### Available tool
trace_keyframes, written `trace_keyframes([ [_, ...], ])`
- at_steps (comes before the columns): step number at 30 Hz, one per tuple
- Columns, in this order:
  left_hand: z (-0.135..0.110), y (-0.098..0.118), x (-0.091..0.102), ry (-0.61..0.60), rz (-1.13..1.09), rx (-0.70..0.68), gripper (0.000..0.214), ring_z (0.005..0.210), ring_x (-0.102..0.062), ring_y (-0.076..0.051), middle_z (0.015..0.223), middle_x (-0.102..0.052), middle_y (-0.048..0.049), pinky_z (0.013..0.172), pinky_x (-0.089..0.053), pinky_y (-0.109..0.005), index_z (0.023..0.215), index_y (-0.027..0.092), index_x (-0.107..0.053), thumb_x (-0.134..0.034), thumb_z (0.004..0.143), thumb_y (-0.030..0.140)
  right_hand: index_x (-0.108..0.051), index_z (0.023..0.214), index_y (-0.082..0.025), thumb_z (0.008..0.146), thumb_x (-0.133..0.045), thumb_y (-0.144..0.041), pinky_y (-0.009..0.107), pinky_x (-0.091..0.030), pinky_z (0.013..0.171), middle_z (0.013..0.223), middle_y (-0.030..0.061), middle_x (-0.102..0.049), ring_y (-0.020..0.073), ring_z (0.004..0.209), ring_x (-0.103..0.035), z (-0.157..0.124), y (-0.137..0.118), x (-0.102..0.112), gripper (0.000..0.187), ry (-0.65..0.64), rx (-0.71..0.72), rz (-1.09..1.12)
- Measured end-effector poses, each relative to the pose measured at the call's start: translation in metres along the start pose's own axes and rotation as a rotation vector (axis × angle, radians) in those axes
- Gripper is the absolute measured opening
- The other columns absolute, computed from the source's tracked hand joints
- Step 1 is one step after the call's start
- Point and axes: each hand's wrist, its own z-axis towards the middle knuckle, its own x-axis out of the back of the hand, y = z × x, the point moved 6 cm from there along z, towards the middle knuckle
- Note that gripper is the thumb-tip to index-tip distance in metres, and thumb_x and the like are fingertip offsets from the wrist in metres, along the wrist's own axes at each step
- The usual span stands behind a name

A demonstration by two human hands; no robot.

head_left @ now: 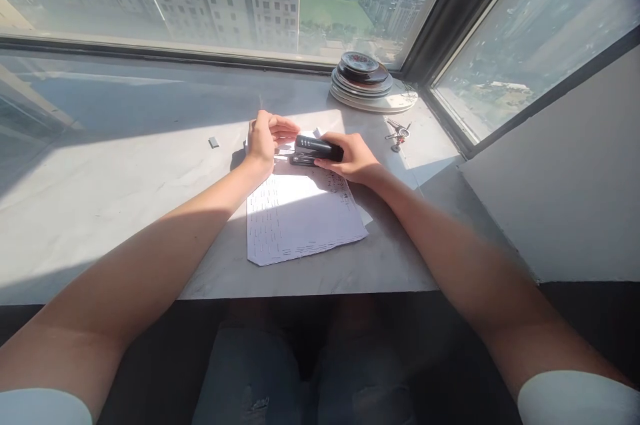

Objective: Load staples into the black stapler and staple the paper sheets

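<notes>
My right hand (350,157) is wrapped round a black stapler (318,149), whose front end points left and whose jaws stand apart. The stapler is held over the upper part of a stack of white paper (305,218) with rows of short dark marks along its edges. My left hand (265,138) rests at the paper's upper left, its fingers stretched out and bent toward the stapler's front. Nothing shows in its grasp, though the palm side is partly hidden.
A pile of plates (363,83) stands in the window corner. A small metal object with red parts (398,134) sits to the right, and a small grey block (214,142) lies left of the paper. The marble-like ledge (125,178) ends in front of my knees.
</notes>
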Motion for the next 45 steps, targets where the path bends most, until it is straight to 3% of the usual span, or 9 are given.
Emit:
trace_keyframes([
  [6, 0.002, 0.001, -0.004, -0.032, -0.034, -0.030, 0.035, 0.112, -0.073, -0.029, 0.111, -0.078, -0.0090, 0.088, -0.061, -0.043, 0.096, 0.026, -0.067, -0.055, 0.101, 0.058, -0.073, 0.129, -0.031, 0.100, -0.065, -0.034, 0.052, -0.052, 0.104, 0.124, 0.0069, -0.074, 0.0329, 0.123, -0.062, -0.003, -0.009, 0.012, 0.030, 0.262, 0.084, -0.217],
  [11, -0.001, 0.000, -0.012, -0.128, -0.060, 0.025, 0.034, 0.107, -0.075, -0.027, 0.111, -0.077, -0.0082, 0.092, -0.061, -0.045, 0.106, 0.025, -0.065, -0.062, 0.103, 0.059, -0.070, 0.133, -0.042, 0.102, -0.068, -0.032, 0.061, -0.044, 0.113, 0.130, 0.0009, -0.074, 0.0363, 0.142, -0.052, -0.002, -0.019, 0.011, 0.032, 0.231, 0.162, -0.339],
  [21, -0.001, -0.003, -0.015, -0.206, -0.052, 0.049, 0.017, 0.106, -0.077, -0.023, 0.108, -0.080, -0.0078, 0.098, -0.062, -0.043, 0.110, 0.024, -0.068, -0.076, 0.099, 0.035, -0.071, 0.130, -0.041, 0.102, -0.065, -0.031, 0.064, -0.042, 0.112, 0.123, 0.0027, -0.074, 0.0370, 0.137, -0.053, 0.000, -0.015, 0.015, 0.030, 0.304, 0.174, -0.441],
  [26, 0.007, -0.007, -0.001, -0.049, -0.086, -0.015, 0.009, 0.099, -0.076, -0.019, 0.108, -0.078, -0.0073, 0.101, -0.063, -0.042, 0.106, 0.025, -0.067, -0.072, 0.099, 0.022, -0.077, 0.119, -0.029, 0.099, -0.065, -0.035, 0.056, -0.051, 0.102, 0.112, 0.0073, -0.075, 0.0329, 0.113, -0.062, -0.006, -0.003, 0.029, 0.024, 0.496, 0.004, -0.181],
  [29, 0.011, -0.009, 0.008, 0.037, -0.065, -0.038, 0.005, 0.100, -0.076, -0.018, 0.103, -0.075, -0.0059, 0.100, -0.063, -0.039, 0.100, 0.024, -0.066, -0.071, 0.099, 0.024, -0.078, 0.115, -0.025, 0.090, -0.077, -0.047, 0.047, -0.056, 0.091, 0.104, 0.0069, -0.073, 0.0285, 0.101, -0.066, -0.009, -0.003, 0.023, 0.033, 0.379, -0.024, 0.120],
  [33, 0.010, -0.008, 0.004, -0.002, -0.046, -0.032, 0.007, 0.101, -0.076, -0.018, 0.100, -0.073, -0.0052, 0.098, -0.063, -0.037, 0.096, 0.023, -0.065, -0.072, 0.099, 0.026, -0.079, 0.107, -0.021, 0.079, -0.089, -0.055, 0.039, -0.055, 0.081, 0.098, 0.0056, -0.072, 0.0246, 0.094, -0.067, -0.008, -0.011, 0.002, 0.045, 0.150, 0.012, 0.406],
  [38, 0.000, 0.008, -0.007, -0.118, -0.065, -0.139, 0.017, 0.112, -0.074, -0.021, 0.113, -0.071, -0.0057, 0.101, -0.062, -0.041, 0.103, 0.026, -0.065, -0.079, 0.094, 0.028, -0.080, 0.098, -0.019, 0.078, -0.092, -0.051, 0.034, -0.049, 0.072, 0.086, 0.0024, -0.070, 0.0196, 0.080, -0.062, -0.006, -0.019, -0.014, 0.039, -0.112, 0.036, 0.397],
  [42, -0.011, 0.021, -0.019, -0.262, -0.052, -0.220, 0.029, 0.120, -0.071, -0.026, 0.121, -0.068, -0.0070, 0.105, -0.060, -0.048, 0.109, 0.027, -0.065, -0.085, 0.088, 0.028, -0.079, 0.094, -0.021, 0.083, -0.086, -0.056, 0.035, -0.048, 0.077, 0.086, 0.0028, -0.071, 0.0207, 0.084, -0.062, -0.006, -0.025, -0.012, 0.037, -0.178, 0.055, 0.274],
  [45, -0.016, 0.025, -0.023, -0.288, -0.013, -0.204, 0.038, 0.124, -0.068, -0.028, 0.122, -0.067, -0.0073, 0.110, -0.055, -0.051, 0.109, 0.027, -0.065, -0.091, 0.081, 0.026, -0.078, 0.097, -0.024, 0.098, -0.066, -0.063, 0.037, -0.051, 0.084, 0.099, 0.0051, -0.072, 0.0236, 0.099, -0.064, -0.005, -0.028, -0.003, 0.041, -0.061, 0.058, 0.299],
])
